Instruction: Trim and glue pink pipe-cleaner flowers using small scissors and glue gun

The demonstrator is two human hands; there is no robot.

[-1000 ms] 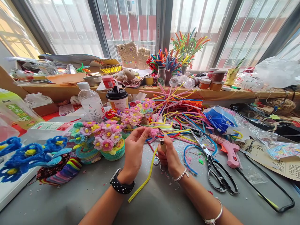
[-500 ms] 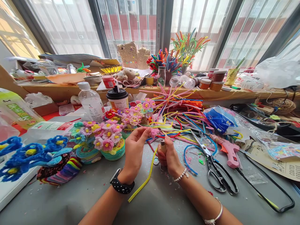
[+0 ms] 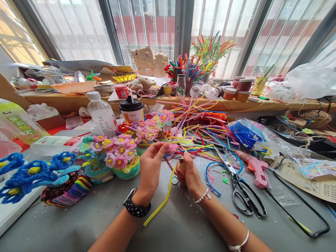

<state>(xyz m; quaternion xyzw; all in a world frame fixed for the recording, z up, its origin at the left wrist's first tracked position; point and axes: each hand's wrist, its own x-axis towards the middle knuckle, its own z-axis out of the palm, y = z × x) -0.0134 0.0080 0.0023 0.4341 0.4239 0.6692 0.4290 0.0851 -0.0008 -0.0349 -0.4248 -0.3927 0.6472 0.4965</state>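
My left hand [image 3: 152, 164], with a dotted black watch on its wrist, pinches a thin pink stem that has a pink fuzzy flower [image 3: 172, 148] at its end. Opposite it, my right hand [image 3: 189, 175] is wrapped round a small lighter [image 3: 182, 163] held upright, its metal top just below the flower. No flame shows. A yellow pipe cleaner [image 3: 164, 202] lies on the grey table [image 3: 110, 227] between my forearms. Left of my left hand stand pots of pink fuzzy flowers [image 3: 120, 154].
Silver scissors [image 3: 237, 183] and a pink glue gun [image 3: 256, 168] with a looping cord lie on the right. A heap of pipe cleaners [image 3: 202, 120] is behind my hands. A bottle [image 3: 102, 113] and a lidded cup [image 3: 131, 111] stand back left; blue flowers [image 3: 34, 169] are far left.
The lighter has tilted very slightly in my right hand. My left hand has kept its place with the pink stem.
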